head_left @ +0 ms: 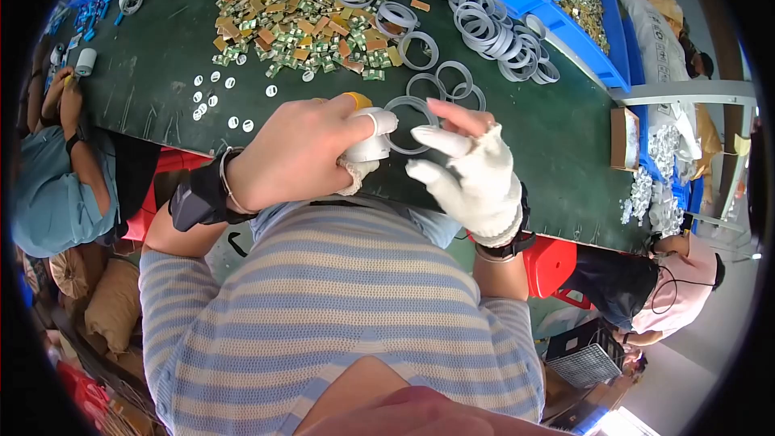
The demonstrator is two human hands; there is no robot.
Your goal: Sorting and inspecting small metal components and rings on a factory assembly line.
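Left hand (297,152), yellow and white covers on some digits: fingers curled and gripping a white round part (373,150), held at the near edge of the dark green counter (557,145). Right hand (480,182), in a white glove with some fingertips bare: fingers spread, thumb apart, gap facing the left hand; no object between them. A loose grey ring (411,99) lies on the counter just beyond and between both hands. Farther off: heap of small circuit boards (311,28), more grey rings (484,24) to its right, small white discs (212,101) scattered nearer left. Blue tray (585,44) at far right.
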